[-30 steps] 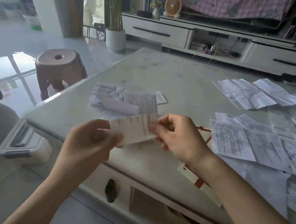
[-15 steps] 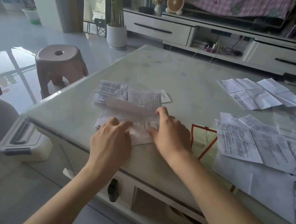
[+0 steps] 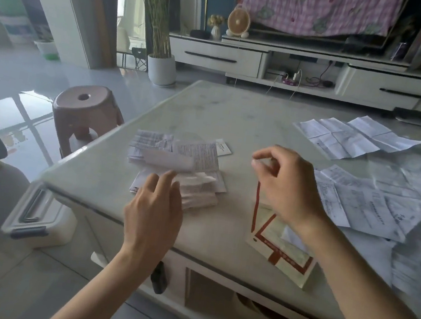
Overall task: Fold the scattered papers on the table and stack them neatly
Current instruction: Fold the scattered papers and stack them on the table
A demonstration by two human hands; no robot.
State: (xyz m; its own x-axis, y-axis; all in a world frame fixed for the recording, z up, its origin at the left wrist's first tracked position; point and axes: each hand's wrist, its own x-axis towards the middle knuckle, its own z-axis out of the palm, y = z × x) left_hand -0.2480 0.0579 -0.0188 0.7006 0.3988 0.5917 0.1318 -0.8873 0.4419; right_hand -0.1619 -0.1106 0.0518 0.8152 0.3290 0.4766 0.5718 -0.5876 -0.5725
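Observation:
A stack of folded papers (image 3: pixel 195 168) lies near the left front corner of the pale marble table (image 3: pixel 236 114). My left hand (image 3: pixel 155 211) hovers just in front of the stack, fingers apart, holding nothing. My right hand (image 3: pixel 285 185) is raised to the right of the stack, fingers loosely curled and empty. Unfolded creased papers (image 3: pixel 363 209) are scattered over the right side of the table. One more unfolded sheet (image 3: pixel 351 136) lies farther back on the right.
A red-bordered envelope (image 3: pixel 281 246) lies under my right wrist at the table's front edge. A brown plastic stool (image 3: pixel 84 110) stands left of the table, and a white lidded box (image 3: pixel 36 214) sits on the floor below the corner. A TV cabinet (image 3: pixel 309 70) runs along the back.
A second ago both hands held a folded paper in the air. They pressed it onto the stack, and now both have let go and lifted away, the right hand moving to the right.

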